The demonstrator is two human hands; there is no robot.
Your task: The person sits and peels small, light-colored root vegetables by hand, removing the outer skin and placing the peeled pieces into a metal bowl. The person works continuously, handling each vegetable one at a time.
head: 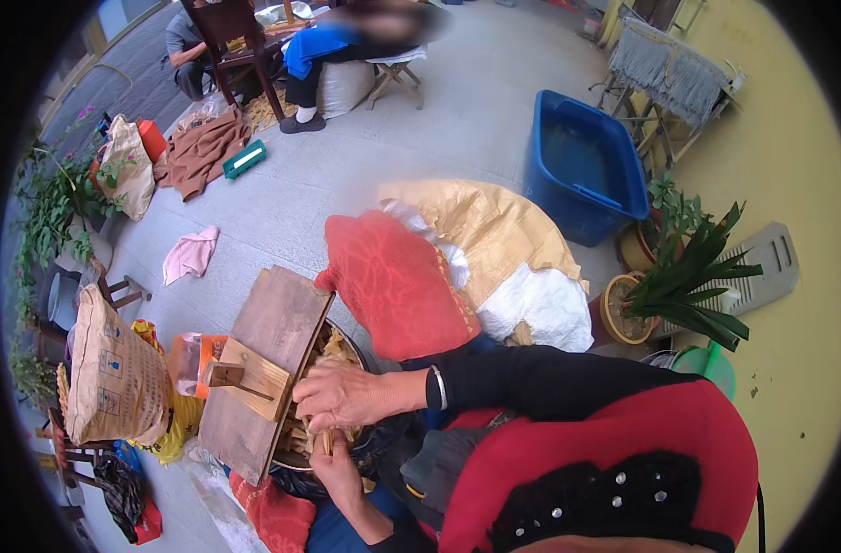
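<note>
My left hand (339, 477) pinches a pale yellow-brown strip (327, 441) between thumb and fingers, at the near side of a round pot (293, 464). Just above it, my right hand (344, 392), with a bracelet at the wrist, curls palm down over the pot. Its fingertips are near the strip and the board's edge; what they grip is hidden. Similar dried strips (334, 349) fill the pot. Across its left side lies a wooden board (268, 311). Fixed on it is a lighter wood block (258, 370) with a small upright wooden piece (223, 374).
A red cloth (400, 283) covers my knee beside white and tan sacking (503, 235). A printed paper sack (120, 373) stands left. Further off are a blue tub (579, 166), a potted plant (683, 283), a pink cloth (190, 254) and two seated people near a wooden chair (237, 41).
</note>
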